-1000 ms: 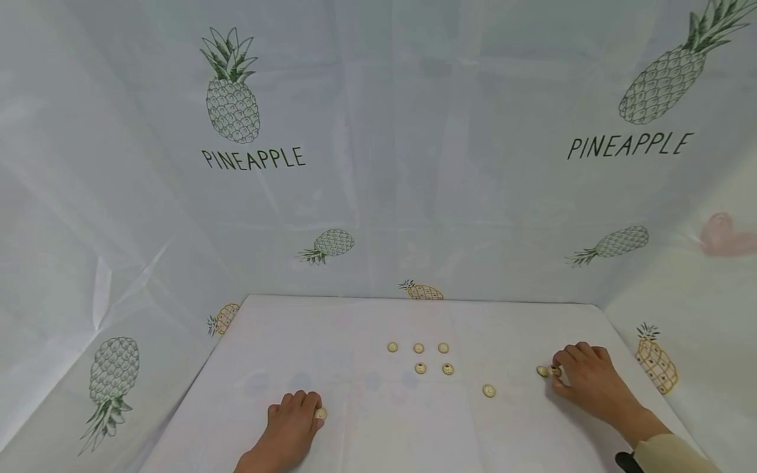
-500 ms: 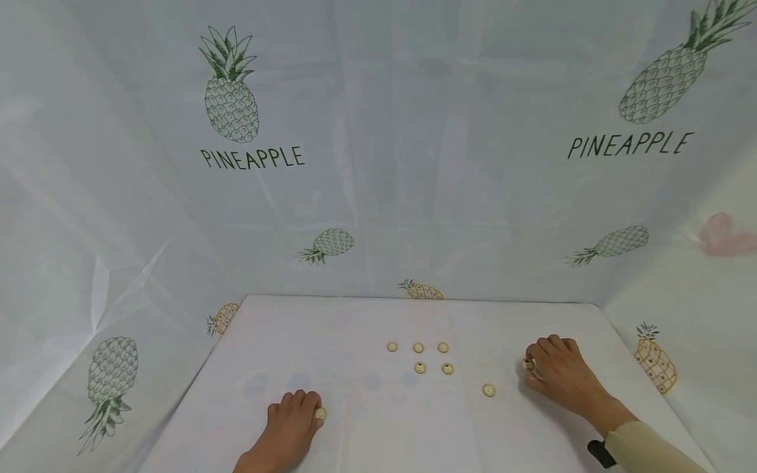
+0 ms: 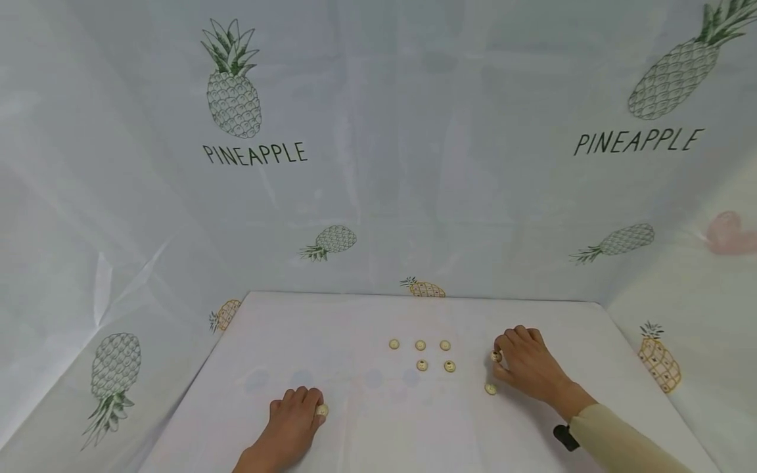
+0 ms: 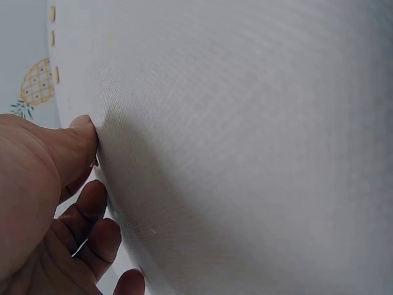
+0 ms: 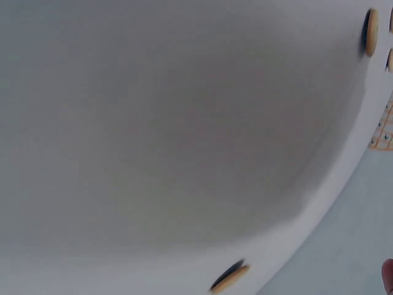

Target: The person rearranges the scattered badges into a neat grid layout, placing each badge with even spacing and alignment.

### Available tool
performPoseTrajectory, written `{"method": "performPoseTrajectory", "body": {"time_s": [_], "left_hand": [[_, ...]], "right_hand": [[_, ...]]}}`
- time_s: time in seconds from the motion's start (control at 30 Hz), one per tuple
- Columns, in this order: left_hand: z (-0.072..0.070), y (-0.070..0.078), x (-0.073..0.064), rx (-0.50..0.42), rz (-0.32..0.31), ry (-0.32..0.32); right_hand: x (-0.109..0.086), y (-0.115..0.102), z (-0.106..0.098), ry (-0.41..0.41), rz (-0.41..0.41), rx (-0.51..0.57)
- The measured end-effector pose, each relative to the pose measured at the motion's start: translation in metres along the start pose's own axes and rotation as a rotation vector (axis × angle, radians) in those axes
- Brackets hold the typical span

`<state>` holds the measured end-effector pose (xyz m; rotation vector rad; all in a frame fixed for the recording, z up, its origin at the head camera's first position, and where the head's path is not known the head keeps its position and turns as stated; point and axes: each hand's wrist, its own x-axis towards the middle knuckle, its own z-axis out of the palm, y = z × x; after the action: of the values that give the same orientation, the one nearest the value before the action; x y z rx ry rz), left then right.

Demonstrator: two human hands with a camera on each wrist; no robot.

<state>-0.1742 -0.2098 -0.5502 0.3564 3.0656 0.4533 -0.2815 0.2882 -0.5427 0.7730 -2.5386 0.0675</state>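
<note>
Near the front left of the table, my left hand [image 3: 294, 420] pinches a small round wooden disc [image 3: 322, 410] between thumb and fingertips. In the left wrist view the thumb [image 4: 77, 144] meets the tabletop, and that disc is mostly hidden behind it. My right hand [image 3: 525, 363], right of the middle, pinches another wooden disc [image 3: 495, 356] with a dark mark on its face. Just in front of these fingers a loose disc [image 3: 491, 389] lies flat. In the right wrist view only a fingertip [image 5: 388, 275] shows at the edge.
Two rows of discs lie mid-table, three behind, including a disc [image 3: 394, 344] at the left end, and two nearer, including a disc [image 3: 422, 365]. The white table [image 3: 390, 433] is backed by a hanging sheet [image 3: 414, 184] printed with pineapples.
My right hand has moved left across the table with a disc in its fingers, towards the rows. A second disc seen at its fingertips earlier no longer shows separately. My left hand stays put.
</note>
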Motion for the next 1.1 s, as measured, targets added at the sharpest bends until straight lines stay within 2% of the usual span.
{"method": "performPoseTrajectory", "body": {"time_s": [0.43,0.7,0.9,1.1], "left_hand": [[-0.002,-0.001,0.001,-0.021,-0.011,-0.028],[0.001,-0.003,0.001,0.008,0.003,0.005],[0.000,-0.003,0.003,0.014,-0.008,0.000],[-0.005,0.001,0.001,0.036,0.019,0.017]], "right_hand": [[0.025,-0.034,0.012,-0.100,0.005,0.057],[0.039,-0.056,0.020,-0.078,-0.047,0.084],[0.052,-0.074,0.023,-0.097,-0.076,0.089],[0.058,-0.088,0.025,-0.115,-0.083,0.108]]}}
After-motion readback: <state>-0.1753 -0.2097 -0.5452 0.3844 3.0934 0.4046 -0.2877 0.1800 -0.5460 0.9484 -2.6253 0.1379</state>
